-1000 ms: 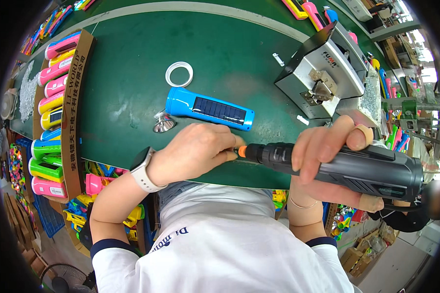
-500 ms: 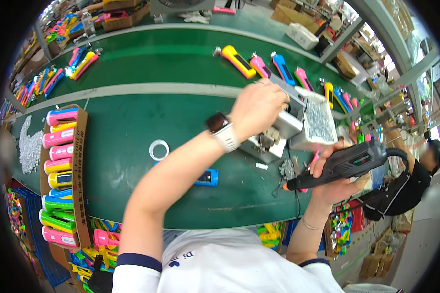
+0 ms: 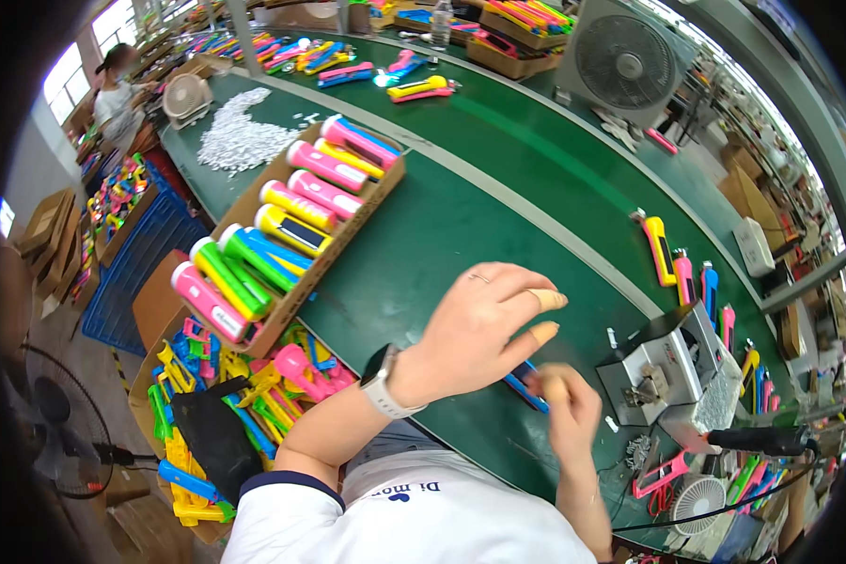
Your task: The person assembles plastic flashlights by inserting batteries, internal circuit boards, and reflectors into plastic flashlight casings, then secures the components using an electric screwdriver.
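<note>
My left hand [image 3: 479,324] is over the near part of the green bench, its fingers stretched out and apart with nothing seen between them. Thin yellow covers are on some fingertips. Just right of it, my right hand [image 3: 571,409] has its fingers curled around the near right part of a blue flashlight-like piece [image 3: 519,383] on the bench. Motion blurs those fingers, and my left hand partly hides the piece. Farther right stands a grey metal fixture [image 3: 663,376]. A black power screwdriver [image 3: 761,440] lies beyond it, its cord trailing down, with neither hand on it.
A cardboard tray [image 3: 348,246] of colourful flashlights lies to the left, by a pile of small white parts [image 3: 244,136]. Below it, a box holds loose plastic parts [image 3: 197,470]. More flashlights [image 3: 663,249] lie along the green belt [image 3: 536,179]. A small white fan [image 3: 697,503] stands right.
The view has swung left. My right hand has let go of the screwdriver and come to the blue piece. My left hand has left the fixture and moved toward me, fingers spread.
</note>
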`<control>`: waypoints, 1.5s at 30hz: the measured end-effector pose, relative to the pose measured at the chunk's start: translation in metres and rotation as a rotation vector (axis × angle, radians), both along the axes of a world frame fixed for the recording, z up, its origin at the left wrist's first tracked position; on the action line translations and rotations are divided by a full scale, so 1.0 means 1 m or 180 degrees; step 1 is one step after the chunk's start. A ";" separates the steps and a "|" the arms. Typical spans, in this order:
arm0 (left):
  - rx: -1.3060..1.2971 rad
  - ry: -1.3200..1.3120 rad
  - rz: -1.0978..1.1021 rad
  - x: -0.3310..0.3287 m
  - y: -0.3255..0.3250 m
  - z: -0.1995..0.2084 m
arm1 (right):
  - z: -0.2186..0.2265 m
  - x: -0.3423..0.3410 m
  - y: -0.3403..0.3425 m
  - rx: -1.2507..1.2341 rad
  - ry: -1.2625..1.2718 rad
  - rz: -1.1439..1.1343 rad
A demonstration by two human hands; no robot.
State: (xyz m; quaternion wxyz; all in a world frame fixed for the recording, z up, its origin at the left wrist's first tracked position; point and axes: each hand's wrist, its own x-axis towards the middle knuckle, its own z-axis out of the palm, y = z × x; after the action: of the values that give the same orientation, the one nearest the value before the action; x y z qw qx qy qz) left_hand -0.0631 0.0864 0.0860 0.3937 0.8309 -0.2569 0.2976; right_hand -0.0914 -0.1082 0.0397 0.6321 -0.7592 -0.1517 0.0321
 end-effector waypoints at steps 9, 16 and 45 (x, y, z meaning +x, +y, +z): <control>0.0821 0.0142 0.1826 -0.005 0.215 0.093 | -0.016 0.098 0.198 0.0131 0.2466 0.2216; -0.1325 0.3557 0.3091 -0.117 0.406 -0.004 | -0.053 0.074 0.241 0.0676 0.3183 0.1908; -0.4396 0.2515 0.1997 -0.214 0.328 -0.043 | -0.016 0.052 0.280 0.0991 0.3469 0.2045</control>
State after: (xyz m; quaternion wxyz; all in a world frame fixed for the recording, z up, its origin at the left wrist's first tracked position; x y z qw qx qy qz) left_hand -0.2769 0.4146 0.0429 0.7718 0.4801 0.3802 0.1712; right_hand -0.0396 0.1721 0.0240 0.6800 -0.4505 -0.0316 0.5776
